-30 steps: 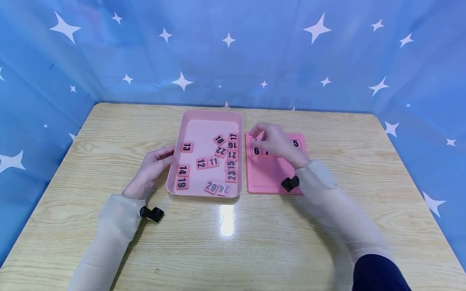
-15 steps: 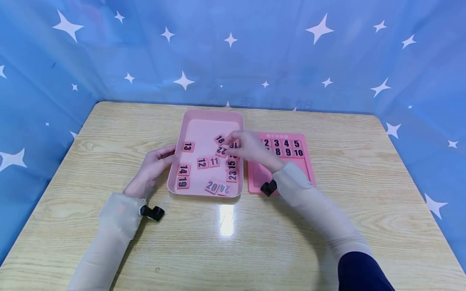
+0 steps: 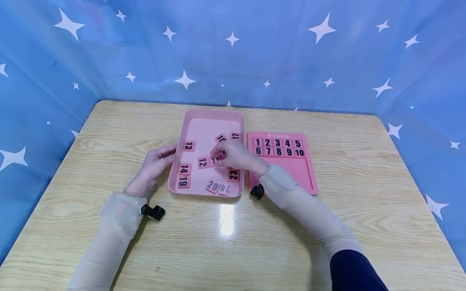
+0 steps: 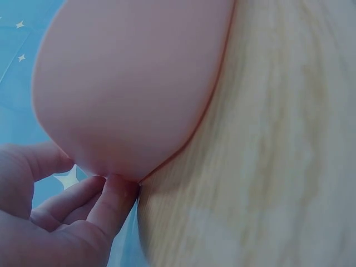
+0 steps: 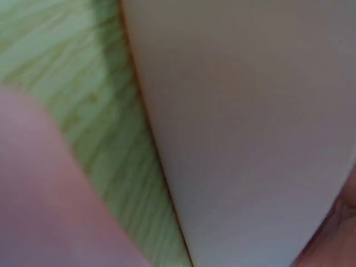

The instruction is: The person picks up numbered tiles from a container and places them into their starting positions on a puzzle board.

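Observation:
My left hand [image 3: 154,163] is at the left side of a pink tray [image 3: 212,115], fingertips and thumb touching its outer wall [image 4: 144,83]. Over the tray's right half, my right hand [image 3: 238,155] reaches down with thumb and index finger apart, fingertips right at the tile numbered 11 [image 3: 214,161]. Tile 12 [image 3: 203,162] lies against it. Other number tiles are scattered about the tray, such as tile 13 [image 3: 189,146] and tile 14 [image 3: 184,169]; the right hand hides several. The right wrist view mostly shows the tray's outer wall [image 5: 239,111], blurred.
Right of the tray lies a pink number board [image 3: 284,171], with tiles 1 to 5 along its top row and 6 to 10 below. My right forearm crosses over its lower left corner. A blue star-patterned curtain [image 3: 233,56] stands behind the wooden table [image 3: 196,242].
My right hand has moved left from the board's tile rows into the tray and down to tile 11, uncovering the board's two rows. My left hand stays at the tray's side.

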A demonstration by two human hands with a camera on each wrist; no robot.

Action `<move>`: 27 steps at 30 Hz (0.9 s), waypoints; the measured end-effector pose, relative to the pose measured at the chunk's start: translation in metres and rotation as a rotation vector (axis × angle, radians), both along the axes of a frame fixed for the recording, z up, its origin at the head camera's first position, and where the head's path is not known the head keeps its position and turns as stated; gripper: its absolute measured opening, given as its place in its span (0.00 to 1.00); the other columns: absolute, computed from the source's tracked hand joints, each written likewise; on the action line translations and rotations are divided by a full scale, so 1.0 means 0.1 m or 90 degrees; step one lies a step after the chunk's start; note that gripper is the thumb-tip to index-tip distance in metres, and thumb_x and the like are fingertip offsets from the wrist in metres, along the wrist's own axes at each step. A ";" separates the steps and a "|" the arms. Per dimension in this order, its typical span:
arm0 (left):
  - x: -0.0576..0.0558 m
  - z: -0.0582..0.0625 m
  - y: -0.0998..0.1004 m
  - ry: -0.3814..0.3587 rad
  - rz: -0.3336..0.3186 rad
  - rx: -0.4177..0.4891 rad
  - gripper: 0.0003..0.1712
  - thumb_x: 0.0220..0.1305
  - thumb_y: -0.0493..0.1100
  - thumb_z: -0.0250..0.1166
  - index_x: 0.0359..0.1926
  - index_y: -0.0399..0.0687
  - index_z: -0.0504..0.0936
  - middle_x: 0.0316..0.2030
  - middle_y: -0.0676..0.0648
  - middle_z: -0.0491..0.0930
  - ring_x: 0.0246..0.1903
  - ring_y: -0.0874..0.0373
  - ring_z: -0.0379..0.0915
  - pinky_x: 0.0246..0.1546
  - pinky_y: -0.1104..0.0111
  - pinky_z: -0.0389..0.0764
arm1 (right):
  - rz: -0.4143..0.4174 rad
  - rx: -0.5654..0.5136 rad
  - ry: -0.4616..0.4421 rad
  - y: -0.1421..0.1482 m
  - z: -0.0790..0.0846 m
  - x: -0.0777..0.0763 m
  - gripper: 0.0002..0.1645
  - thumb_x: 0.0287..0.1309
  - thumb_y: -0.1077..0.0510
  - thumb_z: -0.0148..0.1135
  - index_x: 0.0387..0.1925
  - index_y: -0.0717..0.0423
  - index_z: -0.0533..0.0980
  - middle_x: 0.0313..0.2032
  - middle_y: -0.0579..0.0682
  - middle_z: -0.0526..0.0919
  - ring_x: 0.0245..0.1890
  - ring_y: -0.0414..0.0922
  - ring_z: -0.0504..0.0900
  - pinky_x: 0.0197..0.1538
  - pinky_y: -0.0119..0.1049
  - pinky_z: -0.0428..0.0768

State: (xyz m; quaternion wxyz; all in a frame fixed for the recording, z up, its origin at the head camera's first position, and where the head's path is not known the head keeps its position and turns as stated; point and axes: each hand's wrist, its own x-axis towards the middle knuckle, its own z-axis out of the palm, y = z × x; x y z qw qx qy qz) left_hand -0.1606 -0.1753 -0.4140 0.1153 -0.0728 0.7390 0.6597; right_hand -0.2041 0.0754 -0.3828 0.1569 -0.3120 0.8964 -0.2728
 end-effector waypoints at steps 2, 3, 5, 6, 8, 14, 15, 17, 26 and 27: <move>0.00 0.00 0.00 0.000 0.000 0.006 0.27 0.63 0.33 0.57 0.63 0.31 0.65 0.63 0.35 0.65 0.58 0.55 0.63 0.47 0.81 0.72 | 0.000 0.012 0.009 -0.01 -0.02 0.00 0.19 0.47 0.58 0.72 0.44 0.57 0.81 0.43 0.49 0.83 0.43 0.43 0.77 0.51 0.35 0.74; 0.00 0.00 0.00 0.001 -0.001 0.006 0.27 0.63 0.33 0.57 0.63 0.31 0.65 0.63 0.34 0.65 0.58 0.56 0.64 0.47 0.81 0.72 | -0.001 0.016 0.014 -0.01 -0.03 0.00 0.19 0.47 0.58 0.72 0.44 0.57 0.81 0.42 0.49 0.83 0.43 0.43 0.77 0.50 0.34 0.74; 0.00 0.00 0.00 0.003 -0.001 0.008 0.27 0.63 0.33 0.57 0.63 0.30 0.65 0.63 0.34 0.65 0.57 0.57 0.65 0.46 0.82 0.72 | -0.006 0.017 0.018 -0.02 -0.04 0.00 0.19 0.46 0.59 0.72 0.43 0.56 0.81 0.41 0.48 0.83 0.41 0.42 0.77 0.48 0.34 0.75; 0.00 0.01 0.00 0.004 -0.001 0.008 0.27 0.63 0.33 0.57 0.63 0.30 0.65 0.63 0.34 0.65 0.56 0.58 0.65 0.46 0.82 0.72 | -0.008 0.018 0.019 -0.02 -0.04 0.00 0.19 0.46 0.59 0.73 0.43 0.56 0.81 0.41 0.48 0.83 0.40 0.42 0.77 0.47 0.34 0.75; 0.01 0.01 0.00 0.007 -0.003 0.007 0.27 0.63 0.33 0.57 0.63 0.30 0.65 0.62 0.33 0.65 0.55 0.59 0.66 0.46 0.82 0.72 | -0.011 0.020 0.021 -0.03 -0.05 0.00 0.19 0.45 0.60 0.73 0.42 0.56 0.81 0.40 0.47 0.83 0.39 0.41 0.77 0.45 0.33 0.75; 0.02 0.04 0.00 0.009 -0.005 0.004 0.27 0.63 0.33 0.57 0.63 0.30 0.65 0.62 0.33 0.65 0.53 0.62 0.67 0.46 0.82 0.71 | -0.017 0.039 0.024 -0.04 -0.06 0.00 0.20 0.44 0.61 0.73 0.42 0.55 0.81 0.39 0.47 0.83 0.36 0.41 0.76 0.43 0.32 0.75; 0.02 0.04 0.00 0.008 -0.005 0.004 0.27 0.63 0.33 0.57 0.63 0.30 0.65 0.62 0.33 0.65 0.53 0.62 0.67 0.47 0.82 0.71 | -0.018 0.042 0.024 -0.04 -0.06 0.00 0.20 0.44 0.62 0.73 0.43 0.55 0.81 0.40 0.47 0.82 0.36 0.41 0.76 0.43 0.33 0.75; 0.02 0.04 0.00 0.006 -0.005 0.005 0.27 0.63 0.33 0.57 0.63 0.30 0.65 0.62 0.33 0.65 0.53 0.61 0.66 0.47 0.82 0.71 | -0.018 0.048 0.025 -0.05 -0.06 0.01 0.20 0.43 0.62 0.73 0.43 0.55 0.80 0.40 0.48 0.82 0.37 0.41 0.76 0.43 0.33 0.75; 0.02 0.04 0.00 0.002 -0.005 -0.001 0.28 0.63 0.33 0.57 0.63 0.31 0.65 0.63 0.34 0.65 0.56 0.59 0.65 0.47 0.82 0.70 | -0.015 0.088 0.057 -0.07 -0.05 0.03 0.21 0.43 0.61 0.73 0.43 0.55 0.81 0.41 0.48 0.83 0.38 0.42 0.77 0.44 0.35 0.75; 0.02 0.04 0.00 0.001 -0.005 -0.001 0.28 0.63 0.33 0.57 0.63 0.31 0.65 0.63 0.34 0.65 0.56 0.59 0.65 0.47 0.82 0.70 | -0.015 0.092 0.062 -0.07 -0.05 0.03 0.21 0.43 0.60 0.73 0.43 0.55 0.81 0.41 0.48 0.83 0.38 0.42 0.77 0.44 0.35 0.75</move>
